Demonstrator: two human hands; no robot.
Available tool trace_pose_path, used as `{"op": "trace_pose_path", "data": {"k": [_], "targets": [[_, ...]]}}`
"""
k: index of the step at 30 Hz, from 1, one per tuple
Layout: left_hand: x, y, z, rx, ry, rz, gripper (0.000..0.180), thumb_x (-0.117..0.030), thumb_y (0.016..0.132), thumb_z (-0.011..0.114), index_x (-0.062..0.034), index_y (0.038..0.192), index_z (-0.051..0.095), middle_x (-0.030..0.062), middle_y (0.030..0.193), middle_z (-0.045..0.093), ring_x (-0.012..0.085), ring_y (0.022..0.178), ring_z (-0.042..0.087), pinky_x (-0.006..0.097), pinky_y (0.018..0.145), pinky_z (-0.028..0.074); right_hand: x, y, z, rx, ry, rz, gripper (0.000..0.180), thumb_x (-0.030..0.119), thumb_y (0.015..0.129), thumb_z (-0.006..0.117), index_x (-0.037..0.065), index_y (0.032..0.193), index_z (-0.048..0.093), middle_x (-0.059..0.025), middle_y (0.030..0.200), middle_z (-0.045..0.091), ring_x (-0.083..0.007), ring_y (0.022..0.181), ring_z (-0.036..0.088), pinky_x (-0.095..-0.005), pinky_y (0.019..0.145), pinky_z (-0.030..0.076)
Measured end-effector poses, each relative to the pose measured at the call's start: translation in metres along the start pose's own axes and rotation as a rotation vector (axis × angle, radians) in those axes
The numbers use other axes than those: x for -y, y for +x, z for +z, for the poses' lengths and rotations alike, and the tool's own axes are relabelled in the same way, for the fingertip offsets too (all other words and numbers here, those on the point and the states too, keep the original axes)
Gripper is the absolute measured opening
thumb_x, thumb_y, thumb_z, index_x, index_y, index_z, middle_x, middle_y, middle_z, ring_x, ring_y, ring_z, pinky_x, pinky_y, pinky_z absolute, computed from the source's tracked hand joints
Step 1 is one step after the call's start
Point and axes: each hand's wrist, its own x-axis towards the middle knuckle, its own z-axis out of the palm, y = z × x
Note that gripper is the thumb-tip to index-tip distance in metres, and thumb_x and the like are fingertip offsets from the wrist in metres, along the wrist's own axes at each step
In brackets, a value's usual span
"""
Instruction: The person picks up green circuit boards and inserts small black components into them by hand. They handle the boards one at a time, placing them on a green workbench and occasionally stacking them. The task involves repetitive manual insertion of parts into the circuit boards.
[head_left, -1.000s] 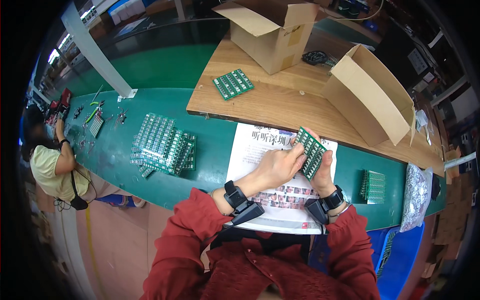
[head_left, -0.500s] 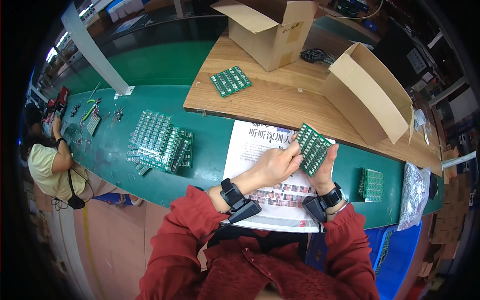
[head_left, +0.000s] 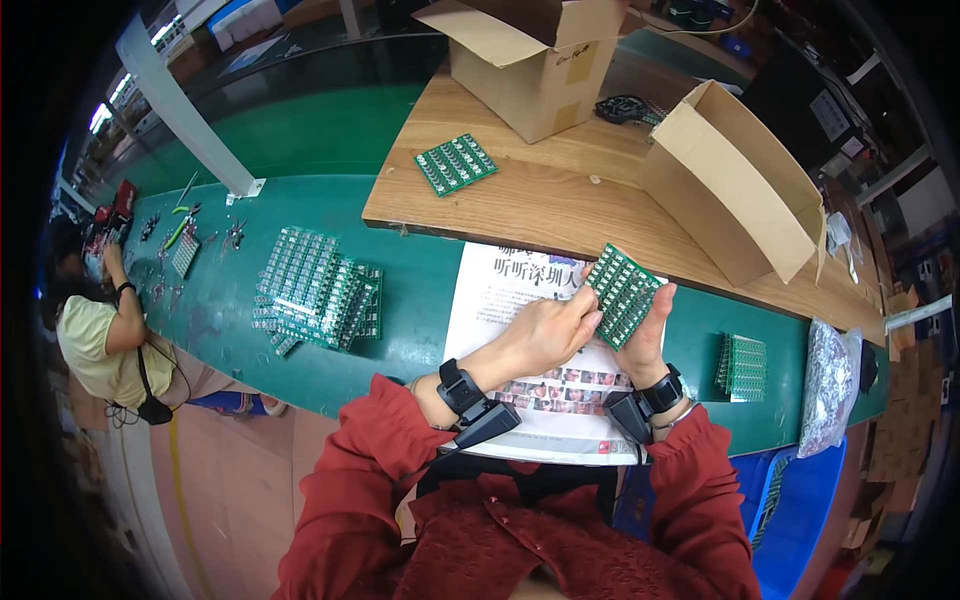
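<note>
A green circuit board (head_left: 625, 292) with rows of small parts is held up, tilted, over a newspaper. My right hand (head_left: 645, 342) grips it from below and the right, the thumb along its right edge. Against the board's left edge, my left hand (head_left: 553, 328) is closed, thumb and forefinger pinched there; its other fingers are partly hidden. Both wrists wear black straps with small devices. Under my hands lies the newspaper (head_left: 480, 320). Left of it rises a stack of similar boards (head_left: 310, 285), and a smaller stack (head_left: 742, 367) stands to the right.
A raised wooden board (head_left: 560, 190) carries a single circuit board (head_left: 456, 164) and two open cardboard boxes (head_left: 540, 85) (head_left: 725, 190). A bubble-wrap bag (head_left: 830, 390) sits at the right table edge, above a blue bin (head_left: 800, 520). Another person (head_left: 100, 330) works at the far left.
The held board and both hands stay almost in place, with the board turned very slightly. The whole view has shifted a little.
</note>
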Motion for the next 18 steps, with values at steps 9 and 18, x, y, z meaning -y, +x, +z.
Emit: {"op": "trace_pose_path", "data": {"k": [9, 18], "targets": [[-0.0054, 0.003, -0.0041, 0.003, 0.065, 0.034, 0.02, -0.018, 0.09, 0.053, -0.005, 0.101, 0.043, 0.0188, 0.057, 0.057, 0.0396, 0.054, 0.058, 0.049, 0.047, 0.045, 0.0003, 0.0011, 0.0029, 0.075, -0.096, -0.037, 0.096, 0.077, 0.076, 0.045, 0.004, 0.137, 0.03, -0.0123, 0.113, 0.054, -0.0194, 0.104, 0.054, -0.0319, 0.092, 0.045], [-0.0026, 0.0004, -0.0029, -0.039, -0.109, 0.052, 0.018, -0.021, 0.088, 0.056, -0.0071, 0.095, 0.046, 0.0169, 0.056, 0.057, 0.038, 0.053, 0.058, 0.047, 0.047, 0.045, 0.0029, -0.0002, 0.0036, -0.007, -0.063, 0.004, 0.099, 0.08, 0.074, 0.044, 0.005, 0.138, 0.029, -0.012, 0.115, 0.052, -0.019, 0.106, 0.052, -0.0315, 0.092, 0.043]]}}
